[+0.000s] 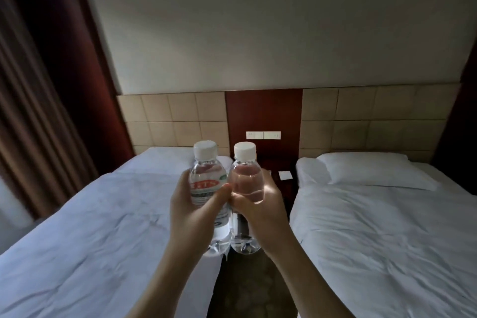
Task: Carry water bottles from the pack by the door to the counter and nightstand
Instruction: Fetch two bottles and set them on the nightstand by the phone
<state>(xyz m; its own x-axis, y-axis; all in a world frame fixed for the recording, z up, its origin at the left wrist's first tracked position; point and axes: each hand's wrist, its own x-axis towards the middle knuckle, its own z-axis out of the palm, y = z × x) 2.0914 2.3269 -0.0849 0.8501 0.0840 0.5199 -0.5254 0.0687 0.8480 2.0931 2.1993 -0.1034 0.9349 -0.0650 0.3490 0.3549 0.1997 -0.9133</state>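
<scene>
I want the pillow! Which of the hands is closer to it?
Right. The right hand holds its bottle nearer the pillow; the left hand is farther left.

The nightstand (281,175) is largely hidden behind the two bottles (206,188) and both hands. Each bottle's middle is covered by fingers (222,195). The label print is blurred. Both beds (387,240) are cut off by the frame edges.

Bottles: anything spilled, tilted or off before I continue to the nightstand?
Nothing stands out. Left hand grips the labelled bottle, right hand the plain bottle; both are upright, side by side, white caps on, no spill visible.
</scene>
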